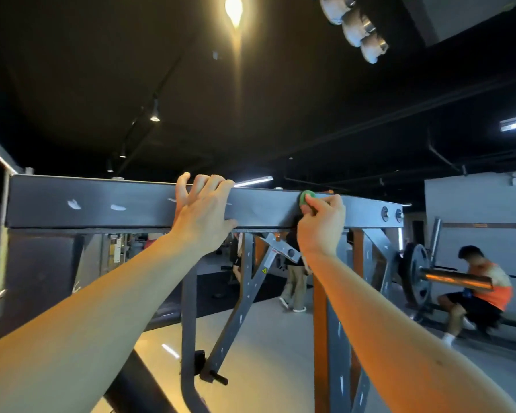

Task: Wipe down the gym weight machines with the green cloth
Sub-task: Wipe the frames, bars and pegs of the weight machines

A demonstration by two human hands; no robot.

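A grey steel top beam [131,204] of a weight machine runs across the view at head height. My left hand [201,208] hangs on it, fingers curled over its top edge. To the right, my right hand [320,222] grips the bunched green cloth [305,198] and presses it against the beam's front face. Only a small green wad shows above my thumb and fingers. White scuff marks dot the beam on the left.
Grey and orange uprights [328,338] and a diagonal brace [239,317] stand below the beam. A person in an orange top [483,293] sits at a plate-loaded machine [419,275] on the right. Another person [295,275] stands behind the frame. Dumbbells [352,28] show at the top.
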